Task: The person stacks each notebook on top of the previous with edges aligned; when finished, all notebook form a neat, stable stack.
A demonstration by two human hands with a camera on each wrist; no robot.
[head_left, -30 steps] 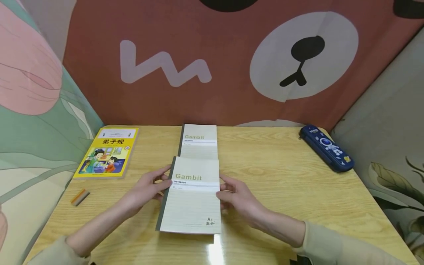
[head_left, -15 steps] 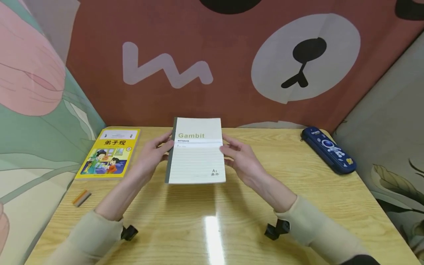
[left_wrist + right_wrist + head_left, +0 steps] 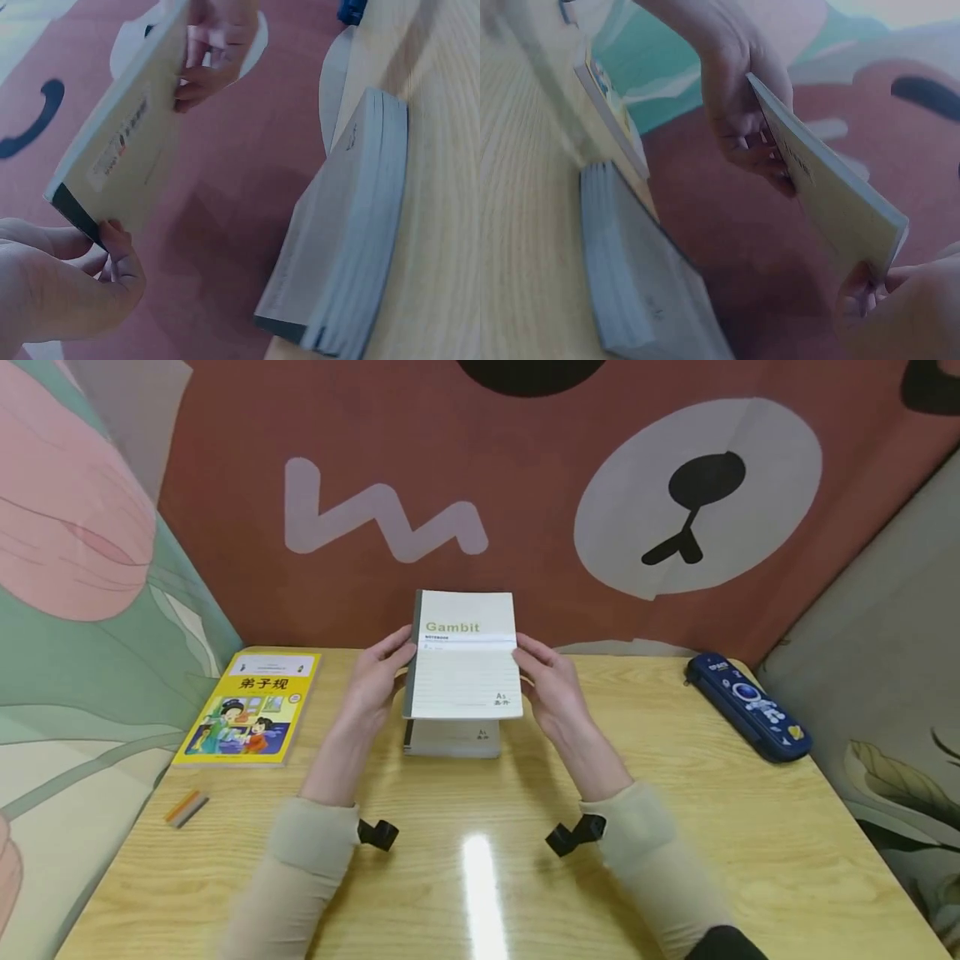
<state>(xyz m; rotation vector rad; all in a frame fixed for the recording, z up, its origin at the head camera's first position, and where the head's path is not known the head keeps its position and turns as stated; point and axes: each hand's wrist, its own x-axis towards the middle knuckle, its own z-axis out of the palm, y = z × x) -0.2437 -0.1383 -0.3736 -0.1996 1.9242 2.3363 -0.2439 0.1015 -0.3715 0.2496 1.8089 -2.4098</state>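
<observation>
A pale notebook (image 3: 467,664) marked Gambit, with a dark spine strip, is held up in the air by both hands. My left hand (image 3: 371,681) pinches its spine edge, and my right hand (image 3: 555,689) pinches the opposite edge. Below it, a stack of similar notebooks (image 3: 452,739) lies on the table, partly hidden by the held one. In the left wrist view a gap shows between the raised notebook (image 3: 135,142) and the stack (image 3: 337,225). The right wrist view shows the back cover of the held notebook (image 3: 817,180) above the stack (image 3: 645,270).
On the left of the wooden table (image 3: 420,877) lies a yellow picture book (image 3: 247,708), with a small orange and grey eraser-like block (image 3: 186,808) in front of it. A dark blue pencil case (image 3: 748,706) lies at the back right. A printed fabric wall (image 3: 375,585) stands behind.
Both hands have carried the notebook away from the body and upward, over the stack at the back. The stack's front edge now shows beneath it. The book, block and pencil case have stayed put.
</observation>
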